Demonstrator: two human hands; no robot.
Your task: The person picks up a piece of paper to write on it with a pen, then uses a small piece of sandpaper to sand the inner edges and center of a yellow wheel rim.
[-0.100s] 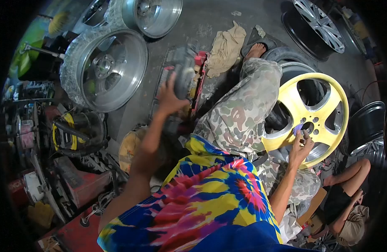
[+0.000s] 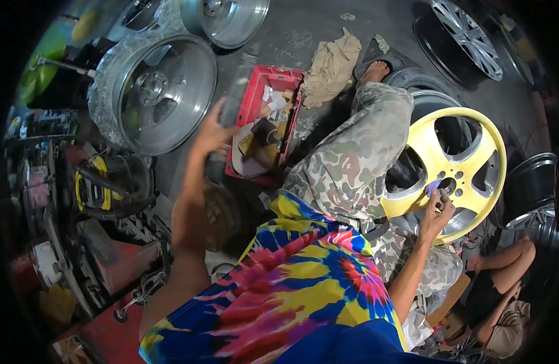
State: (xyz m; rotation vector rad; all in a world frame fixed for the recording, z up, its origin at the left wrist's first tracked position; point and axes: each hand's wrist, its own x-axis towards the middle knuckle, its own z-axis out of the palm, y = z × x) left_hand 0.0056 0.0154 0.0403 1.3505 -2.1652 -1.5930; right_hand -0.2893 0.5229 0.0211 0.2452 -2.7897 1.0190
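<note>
On the right, my right hand (image 2: 436,213) pinches a small purple piece (image 2: 433,187) against the yellow face of a five-spoke car wheel (image 2: 416,202), beside its centre hole. The wheel leans by my camouflage-clad leg. My left hand (image 2: 211,134) is raised at the left edge of a red crate (image 2: 246,109), thumb and fingers spread around a long grey object (image 2: 238,91), smeared by motion and too blurred to name. Inside the crate lie brown and white sheets (image 2: 276,104) and a dark roll-like piece (image 2: 265,131).
Bare metal wheels (image 2: 197,121) stand at the upper left, one wrapped in plastic. A tan cloth (image 2: 334,60) lies beyond the crate. A black-and-yellow machine (image 2: 107,185) is at left. More wheels (image 2: 464,36) and another seated person (image 2: 504,291) are at right.
My left hand and the blurred grey object have moved left, uncovering the red crate's contents. My right hand stays at the same spot on the wheel. The view has shifted slightly.
</note>
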